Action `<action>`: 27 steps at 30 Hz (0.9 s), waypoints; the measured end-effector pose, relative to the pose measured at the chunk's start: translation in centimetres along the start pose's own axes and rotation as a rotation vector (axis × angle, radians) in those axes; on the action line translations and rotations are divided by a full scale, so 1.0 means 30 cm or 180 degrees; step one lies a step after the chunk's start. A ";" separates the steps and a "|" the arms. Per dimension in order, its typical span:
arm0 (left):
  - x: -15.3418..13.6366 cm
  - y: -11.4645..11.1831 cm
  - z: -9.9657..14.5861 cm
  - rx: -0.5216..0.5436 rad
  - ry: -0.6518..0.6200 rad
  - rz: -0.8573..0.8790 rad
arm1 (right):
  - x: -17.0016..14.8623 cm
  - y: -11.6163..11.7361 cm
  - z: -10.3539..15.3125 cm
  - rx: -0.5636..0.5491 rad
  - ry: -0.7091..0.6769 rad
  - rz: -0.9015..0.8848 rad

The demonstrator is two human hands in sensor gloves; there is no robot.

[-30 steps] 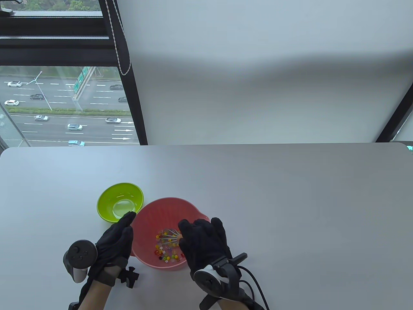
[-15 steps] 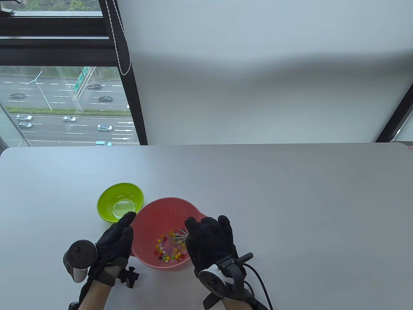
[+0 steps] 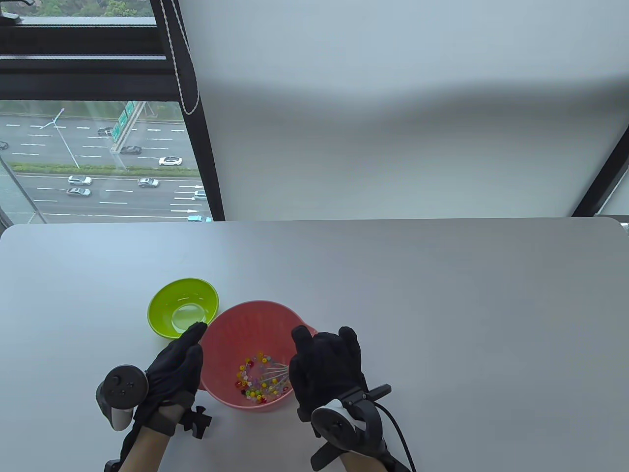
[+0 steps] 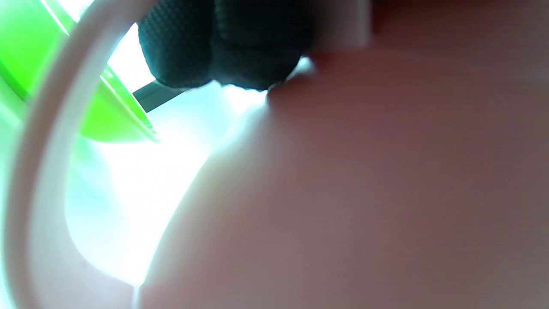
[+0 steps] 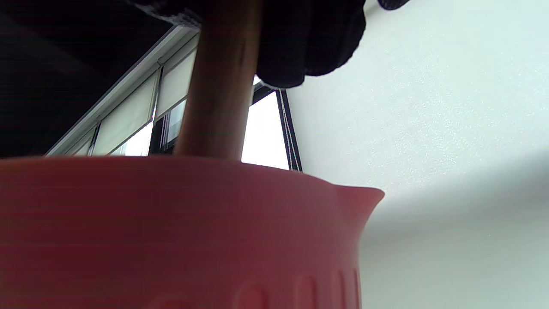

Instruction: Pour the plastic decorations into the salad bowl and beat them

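Note:
A pink salad bowl stands near the table's front edge, with small colourful plastic decorations in its bottom. My right hand hangs over the bowl's right rim and grips a whisk by its wooden handle; the wire head is down among the decorations. My left hand lies with straight fingers against the bowl's left outer wall. In the right wrist view the bowl's wall and spout fill the lower half.
An empty green bowl sits just left of and behind the pink bowl, close to my left fingertips. The grey table stretches wide to the right and back. A window and a white blind lie beyond the table's far edge.
My right hand has moved right and a little toward me, carrying the whisk head from the bowl's middle to its right side. The left hand and both bowls have stayed still.

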State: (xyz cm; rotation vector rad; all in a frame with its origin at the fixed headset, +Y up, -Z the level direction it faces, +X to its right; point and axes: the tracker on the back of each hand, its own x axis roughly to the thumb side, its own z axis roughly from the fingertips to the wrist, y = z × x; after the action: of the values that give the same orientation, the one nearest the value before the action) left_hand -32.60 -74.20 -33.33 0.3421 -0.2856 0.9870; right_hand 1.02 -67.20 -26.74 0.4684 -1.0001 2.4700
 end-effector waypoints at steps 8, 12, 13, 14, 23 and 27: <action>0.001 0.000 0.002 0.0001 0.0001 0.0002 | 0.035 0.060 0.017 0.0323 -0.0105 -0.0094; 0.001 0.000 0.001 0.0000 0.0001 0.0002 | 0.048 0.064 0.021 0.0289 -0.0217 0.0059; 0.001 0.000 0.001 0.0001 0.0001 0.0004 | 0.048 0.064 0.021 0.0292 -0.0219 0.0060; 0.001 0.000 0.001 0.0000 0.0001 0.0005 | 0.048 0.064 0.021 0.0290 -0.0217 0.0065; 0.000 0.000 0.000 0.0000 0.0000 0.0000 | 0.040 0.044 0.015 0.0153 -0.0284 0.0342; 0.001 0.000 0.000 0.0000 0.0000 0.0000 | 0.031 0.030 0.010 0.0089 -0.0280 0.0396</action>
State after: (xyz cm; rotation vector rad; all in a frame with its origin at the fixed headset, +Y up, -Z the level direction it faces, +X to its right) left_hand -32.59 -74.18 -33.33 0.3421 -0.2855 0.9870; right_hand -0.17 -67.76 -26.62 0.5432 -1.0602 2.5965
